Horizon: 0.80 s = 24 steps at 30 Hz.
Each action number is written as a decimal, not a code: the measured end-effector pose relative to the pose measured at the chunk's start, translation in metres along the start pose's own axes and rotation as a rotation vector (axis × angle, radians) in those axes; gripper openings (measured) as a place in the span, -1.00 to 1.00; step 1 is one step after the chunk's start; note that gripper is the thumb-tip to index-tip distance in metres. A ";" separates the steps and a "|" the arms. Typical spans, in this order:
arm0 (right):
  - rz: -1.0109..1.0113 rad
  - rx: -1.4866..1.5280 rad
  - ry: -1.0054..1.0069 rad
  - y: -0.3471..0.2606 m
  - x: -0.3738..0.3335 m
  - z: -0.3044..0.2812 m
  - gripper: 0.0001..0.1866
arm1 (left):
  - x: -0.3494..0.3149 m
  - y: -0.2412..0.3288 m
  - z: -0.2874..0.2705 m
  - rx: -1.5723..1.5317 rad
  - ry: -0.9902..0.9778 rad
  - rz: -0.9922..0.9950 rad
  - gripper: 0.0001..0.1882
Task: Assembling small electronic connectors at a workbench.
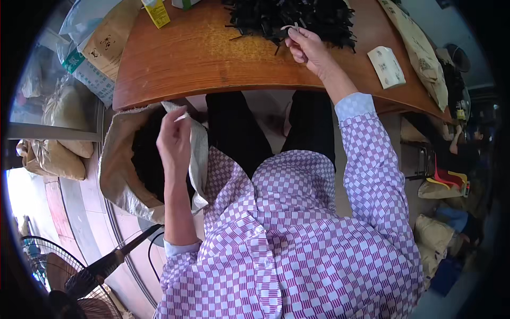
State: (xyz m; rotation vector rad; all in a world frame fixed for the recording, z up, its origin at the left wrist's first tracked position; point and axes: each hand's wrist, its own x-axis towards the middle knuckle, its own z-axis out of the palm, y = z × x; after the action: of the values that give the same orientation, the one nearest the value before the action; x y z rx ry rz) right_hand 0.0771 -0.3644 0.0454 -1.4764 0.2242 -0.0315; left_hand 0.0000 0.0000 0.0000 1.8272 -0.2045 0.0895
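A heap of small black strip-like pieces (289,18) lies at the far side of the brown wooden table. At its near edge my right hand (311,50) has its thumb and fingers pinched together. A thin pale bit shows at those fingertips, and the heap behind hides what exactly they grip. My left hand (174,135) is over the mouth of an open woven sack (119,165), left of my legs. Its fingers are bent and drawn together, with something whitish by the fingertips, too small to name. Dark contents (146,154) show inside the sack.
The wooden table (202,58) curves across in front of me. On it are a yellow carton (156,13) and a white tissue pack (387,67). Filled sacks (64,159) stand at the left, near a black fan (69,276). Another person (470,141) is at the far right.
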 end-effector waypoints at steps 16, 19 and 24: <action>0.037 0.340 -0.499 0.021 -0.120 0.019 -0.66 | -0.004 0.076 0.121 -1.315 -0.566 -0.599 -0.53; 0.007 0.461 -0.532 0.027 -0.131 0.019 -0.65 | -0.012 0.074 0.124 -1.431 -0.589 -0.686 -0.54; 0.001 0.582 -0.625 0.036 -0.145 0.022 -0.62 | -0.030 0.081 0.126 -1.652 -0.667 -0.838 -0.61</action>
State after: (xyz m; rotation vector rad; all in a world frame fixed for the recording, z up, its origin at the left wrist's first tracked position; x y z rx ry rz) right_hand -0.0657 -0.3165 0.0305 -0.8485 -0.2767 0.3365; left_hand -0.0504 -0.1385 0.0389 0.1176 0.0694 -0.9979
